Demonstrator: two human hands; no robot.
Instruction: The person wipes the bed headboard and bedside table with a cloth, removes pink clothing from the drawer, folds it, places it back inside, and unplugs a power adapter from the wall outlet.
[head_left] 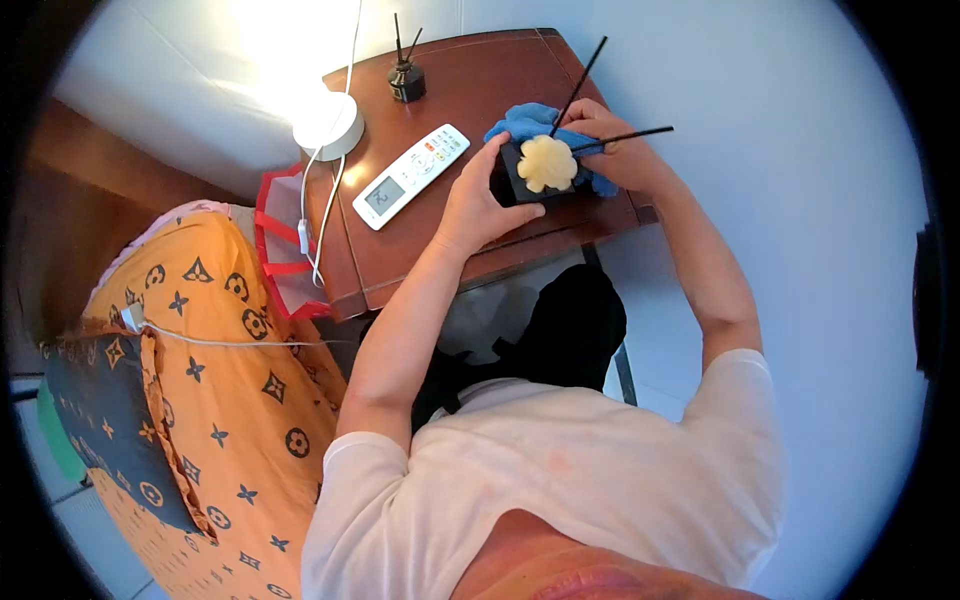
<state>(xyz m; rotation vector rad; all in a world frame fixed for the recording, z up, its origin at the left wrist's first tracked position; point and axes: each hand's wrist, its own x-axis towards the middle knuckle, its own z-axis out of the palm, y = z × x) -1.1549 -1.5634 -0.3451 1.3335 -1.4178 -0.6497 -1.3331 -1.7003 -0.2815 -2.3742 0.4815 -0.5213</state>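
Observation:
On the wooden bedside table stands a dark, box-like diffuser (521, 184) topped with a cream flower (547, 164). Two black reed sticks (580, 84) jut out beside the flower, one up and one to the right. My left hand (476, 200) is curved around the diffuser's left side, thumb at the near edge and fingers at the far edge. A blue cloth (530, 121) lies bunched behind and to the right of the diffuser. Closed on that cloth, my right hand (612, 150) is at the diffuser's right side; its fingertips are partly hidden.
The table (470, 80) also bears a white remote control (411, 177), a small black diffuser bottle (406, 82) and a round white lamp base (328, 126) with a cord. A red-edged bag (285, 245) hangs at its left, beside a bed with an orange patterned cover (230, 350). A wall rises right.

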